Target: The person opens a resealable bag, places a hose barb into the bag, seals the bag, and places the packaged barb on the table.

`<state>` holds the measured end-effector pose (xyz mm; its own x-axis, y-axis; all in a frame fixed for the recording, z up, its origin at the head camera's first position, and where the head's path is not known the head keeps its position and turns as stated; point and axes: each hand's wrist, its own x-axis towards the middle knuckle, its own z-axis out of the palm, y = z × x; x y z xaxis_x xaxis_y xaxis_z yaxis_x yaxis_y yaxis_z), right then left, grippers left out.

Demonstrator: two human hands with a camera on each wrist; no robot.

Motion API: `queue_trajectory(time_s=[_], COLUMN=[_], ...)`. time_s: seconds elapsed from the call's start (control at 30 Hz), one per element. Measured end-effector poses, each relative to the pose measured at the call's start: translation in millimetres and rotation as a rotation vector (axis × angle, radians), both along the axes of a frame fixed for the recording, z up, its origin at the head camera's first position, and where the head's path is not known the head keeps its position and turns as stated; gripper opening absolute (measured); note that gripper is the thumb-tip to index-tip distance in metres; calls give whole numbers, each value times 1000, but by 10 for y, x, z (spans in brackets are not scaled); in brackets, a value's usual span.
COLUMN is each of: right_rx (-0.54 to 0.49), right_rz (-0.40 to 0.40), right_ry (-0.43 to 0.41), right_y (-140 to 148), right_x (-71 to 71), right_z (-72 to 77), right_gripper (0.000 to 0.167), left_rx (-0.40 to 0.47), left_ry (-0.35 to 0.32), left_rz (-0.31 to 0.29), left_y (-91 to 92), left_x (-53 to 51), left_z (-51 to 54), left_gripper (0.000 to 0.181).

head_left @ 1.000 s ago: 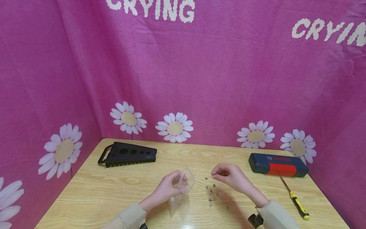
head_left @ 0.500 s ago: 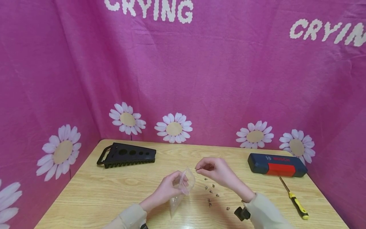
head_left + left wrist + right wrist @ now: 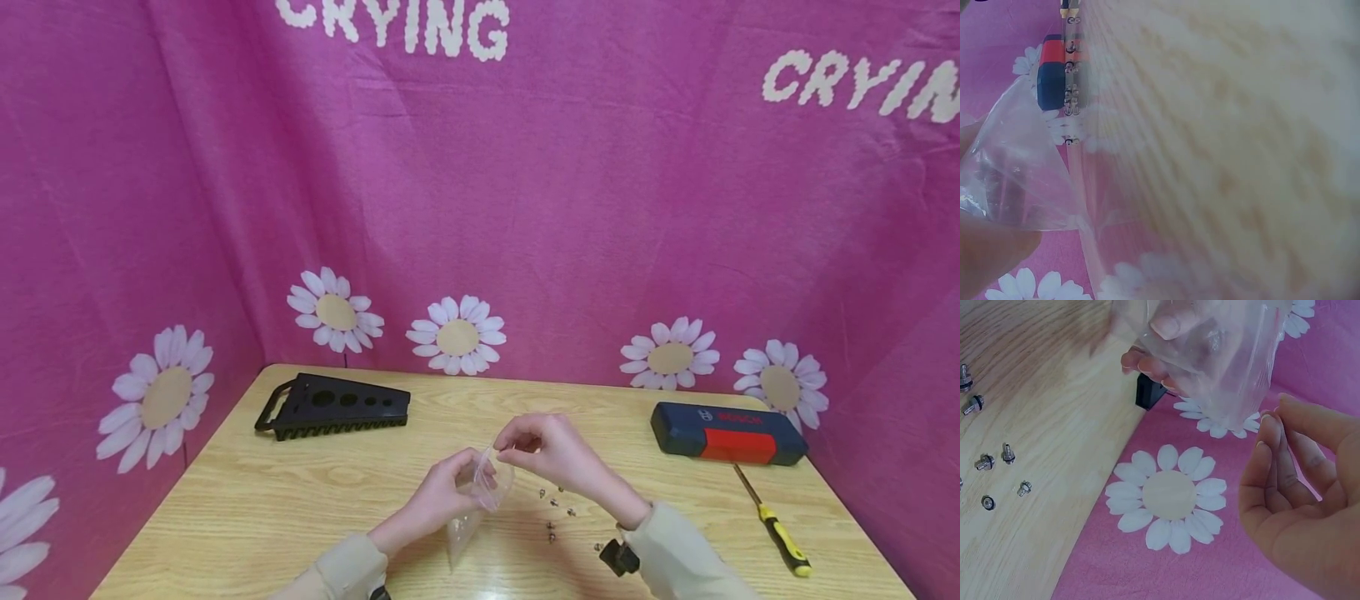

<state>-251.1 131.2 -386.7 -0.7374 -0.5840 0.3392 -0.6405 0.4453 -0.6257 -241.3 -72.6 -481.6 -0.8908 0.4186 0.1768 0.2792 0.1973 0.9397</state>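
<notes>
My left hand (image 3: 441, 493) grips a clear plastic zip bag (image 3: 497, 486) by one side near its mouth, its lower corner hanging toward the table. In the right wrist view the bag (image 3: 1225, 369) looks wide and see-through, with the left fingers behind and through it. My right hand (image 3: 561, 452) is at the bag's upper edge, thumb and fingertips pinched together on a small metal fitting almost wholly hidden by them. Several more small metal fittings (image 3: 1008, 454) with dark rings lie loose on the table beneath the right hand.
A black wrench rack (image 3: 345, 407) lies at the back left of the wooden table (image 3: 300, 492). To the right are a dark blue and red Bosch case (image 3: 727, 433) and a yellow-black screwdriver (image 3: 780, 533). A pink flowered cloth (image 3: 555, 208) hangs behind.
My right hand has moved left from above the loose fittings to the bag's mouth, fingertips pinched throughout. The left hand and the bag have hardly moved.
</notes>
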Motion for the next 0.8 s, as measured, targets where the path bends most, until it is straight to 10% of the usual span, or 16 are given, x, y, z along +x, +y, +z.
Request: queue_trajectory(time_s=[0.43, 0.8], right_rx=[-22, 36], right_rz=[-94, -158], right_ry=[-61, -116], right_y=[235, 719], right_x=[15, 38], right_z=[-53, -423], right_gripper=[6, 5], left_rx=[-3, 5], left_ry=[-4, -3], left_rz=[14, 12], left_y=[-9, -19], left_x=[0, 1], left_z=[-2, 2], left_gripper=[31, 33])
